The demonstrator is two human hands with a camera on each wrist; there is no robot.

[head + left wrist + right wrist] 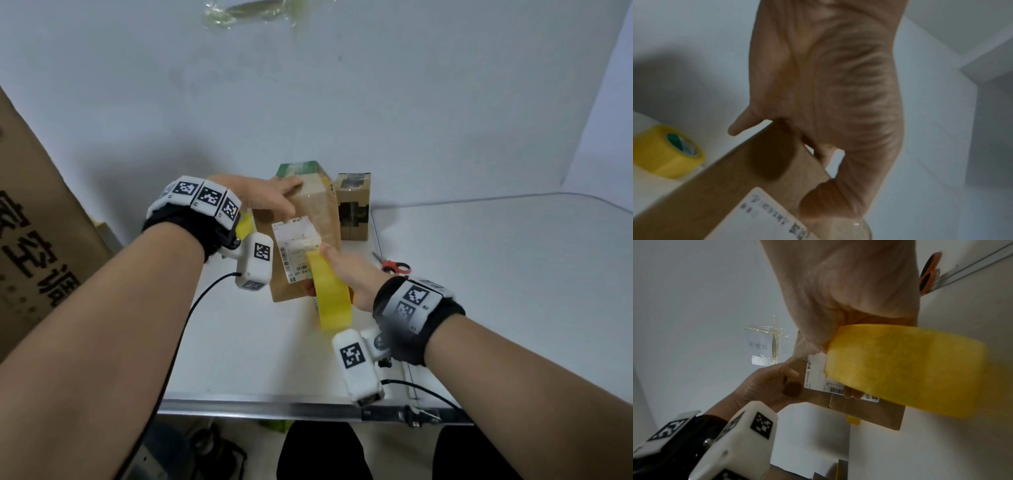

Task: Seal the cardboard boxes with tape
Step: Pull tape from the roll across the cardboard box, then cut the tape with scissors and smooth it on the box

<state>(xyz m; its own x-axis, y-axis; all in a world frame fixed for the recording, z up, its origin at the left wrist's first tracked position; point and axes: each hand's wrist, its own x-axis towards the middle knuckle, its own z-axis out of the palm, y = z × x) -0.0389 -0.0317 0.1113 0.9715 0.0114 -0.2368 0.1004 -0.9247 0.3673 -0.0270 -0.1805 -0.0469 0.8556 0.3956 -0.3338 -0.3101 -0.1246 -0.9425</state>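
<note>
A brown cardboard box (318, 219) with a white shipping label (294, 250) lies on the white table (479, 308). My left hand (263, 197) holds its far left end, thumb (826, 201) on the labelled face and fingers over the edge. My right hand (349, 274) grips a yellow tape roll (334, 296) at the box's near end. The roll's tape meets the label under my thumb. In the right wrist view the roll (906, 369) covers part of the box (869, 412). A second yellow tape roll (668, 152) sits on the table beside my left wrist.
A small brown box (354, 205) stands behind the main one, against the wall. Red-handled scissors (394, 265) lie right of my right hand. A large printed carton (41, 240) rises at the left. The table's metal front edge (274, 407) is close to my body.
</note>
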